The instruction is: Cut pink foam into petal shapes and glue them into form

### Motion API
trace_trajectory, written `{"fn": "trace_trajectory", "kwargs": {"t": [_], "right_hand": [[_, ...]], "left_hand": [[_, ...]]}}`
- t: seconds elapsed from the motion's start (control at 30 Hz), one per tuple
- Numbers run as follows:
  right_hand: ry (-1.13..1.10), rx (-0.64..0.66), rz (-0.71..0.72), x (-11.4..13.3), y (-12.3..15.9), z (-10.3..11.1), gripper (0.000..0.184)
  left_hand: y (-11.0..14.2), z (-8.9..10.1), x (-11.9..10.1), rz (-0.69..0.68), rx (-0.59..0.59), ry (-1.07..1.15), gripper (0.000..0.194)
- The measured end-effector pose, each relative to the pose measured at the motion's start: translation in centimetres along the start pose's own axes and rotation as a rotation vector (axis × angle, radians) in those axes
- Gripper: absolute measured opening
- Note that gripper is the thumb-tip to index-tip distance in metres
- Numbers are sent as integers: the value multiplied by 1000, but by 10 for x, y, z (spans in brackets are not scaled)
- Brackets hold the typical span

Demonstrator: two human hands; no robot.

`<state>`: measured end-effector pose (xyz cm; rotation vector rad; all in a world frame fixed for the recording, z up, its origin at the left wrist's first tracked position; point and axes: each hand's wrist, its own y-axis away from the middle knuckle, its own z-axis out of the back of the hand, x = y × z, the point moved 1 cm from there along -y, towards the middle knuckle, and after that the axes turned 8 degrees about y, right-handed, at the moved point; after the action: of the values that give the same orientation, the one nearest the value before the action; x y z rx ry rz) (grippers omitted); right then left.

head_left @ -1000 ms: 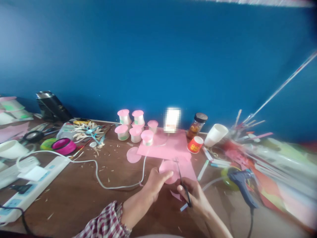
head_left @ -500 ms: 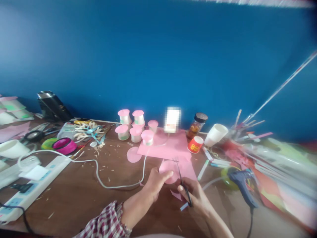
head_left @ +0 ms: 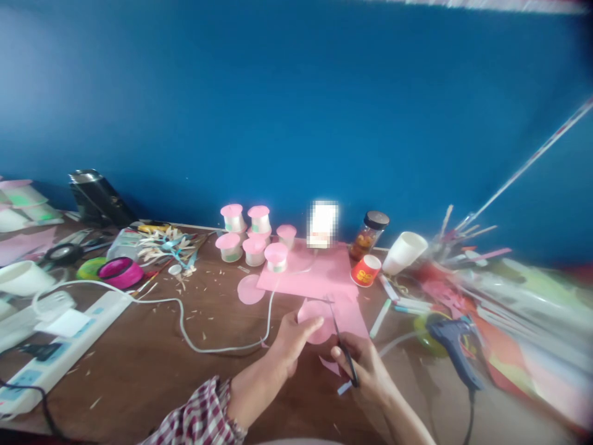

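Note:
My left hand [head_left: 296, 337] pinches a rounded piece of pink paper [head_left: 315, 318] with the thumb on top. In my right hand [head_left: 364, 364] is a pair of dark-handled scissors [head_left: 337, 327], its blades pointing away from me at the right edge of the paper. A further stretch of pink paper [head_left: 356, 315] lies just right of the blades. Below the hands rests a small pink scrap [head_left: 330, 364]. Left of them a cut pink paper disc [head_left: 251, 289] lies flat on the table. Behind is a larger pink sheet [head_left: 306, 275].
White cups with pink tops [head_left: 229, 247] stand together at the back. A red paper cup [head_left: 365, 271], a lidded jar [head_left: 369, 235] and a white cup [head_left: 405, 252] are right of them. A glue gun [head_left: 456, 346] lies right; a white cable [head_left: 208, 350] and power strip [head_left: 65, 352] left.

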<state>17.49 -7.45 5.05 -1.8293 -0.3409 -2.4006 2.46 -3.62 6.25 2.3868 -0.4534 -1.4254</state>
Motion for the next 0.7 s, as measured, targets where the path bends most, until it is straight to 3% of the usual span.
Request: {"fn": "trace_trajectory", "kwargs": {"t": [0.7], "right_hand": [[2, -4, -3, -8, -2, -1, 38]], "left_hand": [[-5, 4, -1, -11, -11, -31, 25]]}}
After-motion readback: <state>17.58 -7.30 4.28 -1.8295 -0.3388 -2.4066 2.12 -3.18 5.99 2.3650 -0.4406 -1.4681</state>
